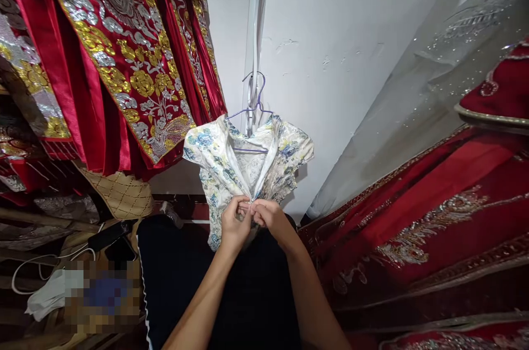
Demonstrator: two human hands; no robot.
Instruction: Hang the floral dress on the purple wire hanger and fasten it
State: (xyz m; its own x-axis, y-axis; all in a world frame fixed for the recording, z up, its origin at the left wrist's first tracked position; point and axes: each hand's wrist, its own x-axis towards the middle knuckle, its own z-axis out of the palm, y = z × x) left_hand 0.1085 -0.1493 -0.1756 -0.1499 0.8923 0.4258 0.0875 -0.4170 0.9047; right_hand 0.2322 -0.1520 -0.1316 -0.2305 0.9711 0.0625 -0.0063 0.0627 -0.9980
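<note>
A short-sleeved floral dress (219,173), white with blue and yellow flowers, hangs on a thin purple hanger (261,91). Its opening spreads in a V from the neck, edged by a pale zipper (260,182). At the bottom of that V, my left hand (236,220) pinches the fabric beside the zipper. My right hand (270,217) is closed against it at the same spot, fingertips on the zipper. Whether a zipper pull sits between the fingers is hidden. The dress below my hands is partly covered by my forearms.
Red gowns with gold and silver embroidery (140,80) hang at the left. More red beaded garments (433,217) fill the right, beside a sheer sparkly cloth (397,96). Behind the dress stands a white wall (330,36). A white cable (25,270) lies at lower left.
</note>
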